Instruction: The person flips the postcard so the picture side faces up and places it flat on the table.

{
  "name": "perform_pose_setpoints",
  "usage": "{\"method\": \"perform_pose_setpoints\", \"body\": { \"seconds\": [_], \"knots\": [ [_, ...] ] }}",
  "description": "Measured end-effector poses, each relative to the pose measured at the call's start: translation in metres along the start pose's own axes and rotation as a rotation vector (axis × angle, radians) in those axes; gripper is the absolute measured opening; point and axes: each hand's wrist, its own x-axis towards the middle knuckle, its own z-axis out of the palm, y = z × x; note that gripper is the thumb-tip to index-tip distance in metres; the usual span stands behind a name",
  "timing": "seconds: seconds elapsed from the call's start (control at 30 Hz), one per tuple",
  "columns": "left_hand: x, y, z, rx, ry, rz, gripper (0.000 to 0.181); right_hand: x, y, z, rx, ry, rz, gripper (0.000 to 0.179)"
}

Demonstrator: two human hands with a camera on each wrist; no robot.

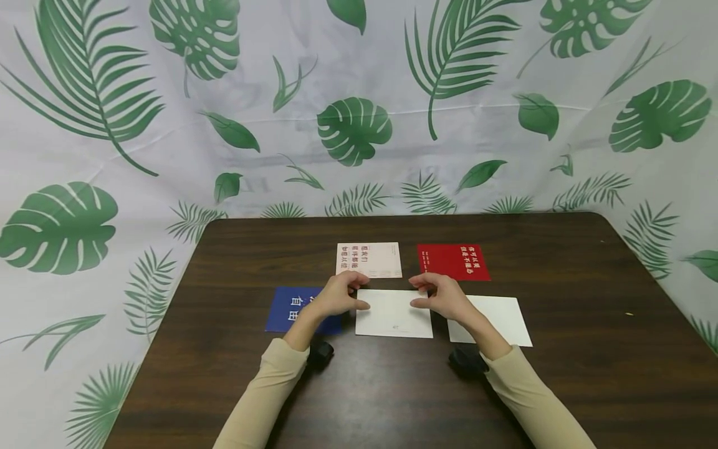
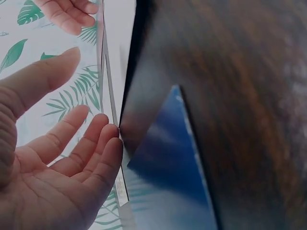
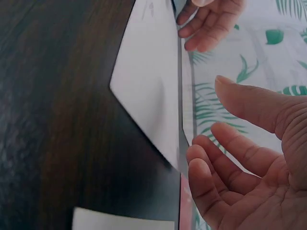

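Note:
A plain white card [image 1: 394,319] with a small mark near its front edge lies in the middle of the table. In the head view my left hand [image 1: 336,295] reaches its left edge, thumb and fingers spread apart and relaxed with nothing between them. My right hand [image 1: 446,300] mirrors it at the right edge, also holding nothing. Part of a blue card [image 1: 278,315] with white characters is hidden under the left hand and wrist. Another white card [image 1: 502,315] lies partly behind the right wrist. Both wrist views show the loosely bent fingers [image 2: 109,153] close to the tabletop.
Farther back lie a cream card [image 1: 378,257] with red characters and a red card [image 1: 451,263] with white print. They rest on a dark wood table [image 1: 572,280]. Behind it hangs a white cloth [image 1: 280,149] printed with green leaves.

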Motion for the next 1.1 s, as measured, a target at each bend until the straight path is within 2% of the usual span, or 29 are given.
{"method": "perform_pose_setpoints", "body": {
  "seconds": [0.27, 0.5, 0.7, 0.9, 1.1],
  "knots": [
    [0.0008, -0.0013, 0.0018, 0.036, 0.011, -0.006, 0.046, 0.0001, 0.0054, 0.0024, -0.068, -0.006, -0.012, 0.041],
    [0.0029, -0.0005, 0.0040, 0.163, 0.017, 0.022, 0.045, 0.0004, 0.0063, 0.0034, -0.126, -0.001, -0.009, 0.042],
    [0.0056, 0.0035, 0.0058, 0.236, 0.009, 0.024, 0.045, -0.0002, 0.0062, 0.0020, -0.158, 0.016, -0.019, 0.043],
    [0.0075, 0.0036, 0.0071, 0.292, -0.003, 0.016, 0.043, 0.0013, 0.0088, 0.0025, -0.211, 0.012, 0.032, 0.041],
    [0.0094, 0.0046, 0.0068, 0.305, -0.033, -0.006, 0.040, 0.0043, 0.0085, 0.0048, -0.222, 0.002, 0.072, 0.036]
  ]
}}
